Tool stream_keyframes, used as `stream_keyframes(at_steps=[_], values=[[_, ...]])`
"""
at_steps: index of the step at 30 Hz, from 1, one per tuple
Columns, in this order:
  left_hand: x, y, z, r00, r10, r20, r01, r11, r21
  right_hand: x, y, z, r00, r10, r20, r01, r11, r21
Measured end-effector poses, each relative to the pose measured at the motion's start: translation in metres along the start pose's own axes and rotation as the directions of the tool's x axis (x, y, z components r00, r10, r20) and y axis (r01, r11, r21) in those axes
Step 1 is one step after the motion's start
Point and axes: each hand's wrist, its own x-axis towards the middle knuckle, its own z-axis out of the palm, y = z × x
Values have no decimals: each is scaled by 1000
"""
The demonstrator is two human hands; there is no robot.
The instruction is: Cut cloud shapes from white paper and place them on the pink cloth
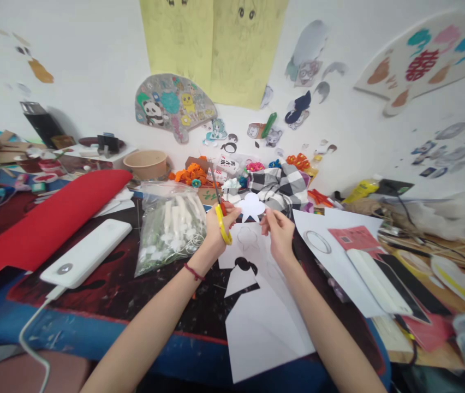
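A small white paper cutout [252, 206], scalloped like a flower or cloud, is held up between my two hands. My left hand [218, 226] is closed, pinching the cutout's left edge, with yellow-handled scissors [223, 224] hooked on it, blades pointing up. The fingers of my right hand [276, 229] pinch the cutout's lower right edge. Below lie white paper sheets [265, 333], one with a flower-like outline drawn in pencil, and a loose white paper piece [241, 279].
A clear bag of green and white pieces [171, 229] lies left of my hands. Farther left are a white power bank [86, 254] with a cable and red material [56, 218]. Papers and a red card [355, 240] sit at right. Checked cloth [277, 185] is behind.
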Motion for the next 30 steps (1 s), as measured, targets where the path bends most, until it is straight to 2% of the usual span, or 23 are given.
stream_keyframes(at_steps=[3,6,20,27,30], values=[[0,1,-1,999,-28,41,28,999,16,4,-2,-5,995,23,98,-22,1000,-7],[1,0,-2,997,-46,60,43,998,38,5,-5,-8,989,24,145,-21,1000,-17],[6,-4,-2,997,-57,60,49,991,123,8,-9,-12,992,-8,128,17,997,-73],[7,-7,-4,993,-33,109,6,972,235,8,-10,-13,992,-4,125,15,996,-86],[11,0,-9,986,-15,169,-44,940,338,11,-11,-15,994,-6,105,15,996,-88]])
